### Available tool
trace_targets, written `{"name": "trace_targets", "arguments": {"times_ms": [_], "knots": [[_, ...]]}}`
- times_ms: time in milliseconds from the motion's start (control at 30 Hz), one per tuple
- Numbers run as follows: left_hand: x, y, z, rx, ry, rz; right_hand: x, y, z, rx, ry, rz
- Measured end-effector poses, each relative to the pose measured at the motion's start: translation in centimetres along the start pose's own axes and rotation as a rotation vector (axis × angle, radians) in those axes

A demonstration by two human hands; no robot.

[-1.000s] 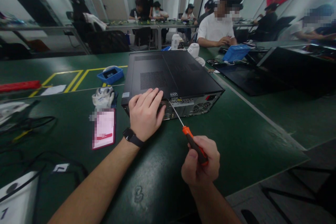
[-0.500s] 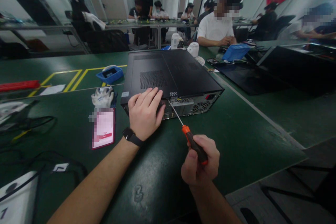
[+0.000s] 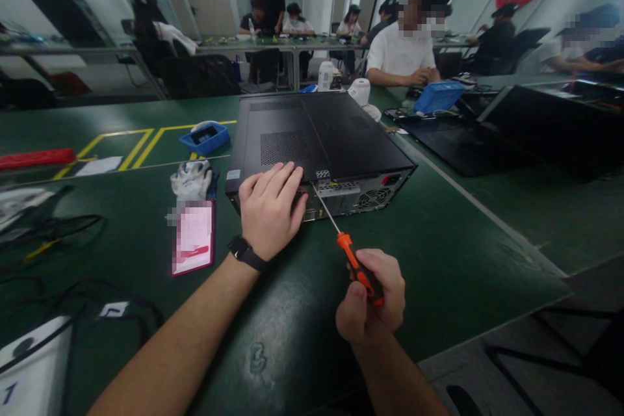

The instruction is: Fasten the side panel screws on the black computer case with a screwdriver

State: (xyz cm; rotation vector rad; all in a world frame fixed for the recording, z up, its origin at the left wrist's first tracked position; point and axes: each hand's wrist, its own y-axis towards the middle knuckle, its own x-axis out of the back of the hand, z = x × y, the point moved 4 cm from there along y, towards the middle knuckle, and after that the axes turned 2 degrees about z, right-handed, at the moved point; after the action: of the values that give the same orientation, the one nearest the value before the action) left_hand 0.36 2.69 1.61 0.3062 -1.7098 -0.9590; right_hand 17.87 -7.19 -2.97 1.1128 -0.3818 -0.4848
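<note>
A black computer case [image 3: 287,123] lies flat on the green table [image 3: 439,273], its rear panel with a fan grille facing me. My left hand [image 3: 270,208], with a black watch on the wrist, rests on the case's near edge; the fingers lie flat on the top and the thumb hangs over the rear. In my right hand [image 3: 373,296] is an orange and black screwdriver [image 3: 347,248]. Its shaft points up and left, and the tip meets the upper edge of the rear panel, just right of my left thumb.
Left of the case are a phone [image 3: 194,240], a glove [image 3: 192,180] and a blue tray [image 3: 205,138]. Black cables [image 3: 73,224] lie at the far left. Dark panels [image 3: 468,143] and a blue bin [image 3: 439,97] stand at the right, near a person in white [image 3: 400,52].
The screwdriver's handle has turned within my right hand, showing more orange. Its tip stays at the same place, and my left hand has not visibly moved on the case.
</note>
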Motion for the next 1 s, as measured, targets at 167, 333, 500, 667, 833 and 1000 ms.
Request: {"name": "trace_targets", "arguments": {"times_ms": [167,333,500,667,833,1000], "knots": [[0.0,0.1,0.0,0.019,-0.037,0.016,0.2,-0.1,-0.1,0.011,-0.059,-0.001],[0.0,0.0,0.0,0.026,-0.043,0.023,0.2,-1.2,-0.7,-0.017,-0.040,-0.028],[0.0,0.0,0.0,0.024,-0.027,0.014,0.0,-0.6,-0.4,-0.012,0.016,-0.012],[0.0,0.1,0.0,0.014,-0.021,0.008,0.0,-0.1,-0.1,-0.016,-0.049,0.002],[0.0,0.0,0.0,0.019,-0.029,0.014,0.3,-0.7,-0.5,-0.017,-0.087,-0.039],[0.1,0.0,0.0,0.019,-0.031,0.016,0.3,-0.7,-0.6,-0.023,-0.038,-0.015]]}}
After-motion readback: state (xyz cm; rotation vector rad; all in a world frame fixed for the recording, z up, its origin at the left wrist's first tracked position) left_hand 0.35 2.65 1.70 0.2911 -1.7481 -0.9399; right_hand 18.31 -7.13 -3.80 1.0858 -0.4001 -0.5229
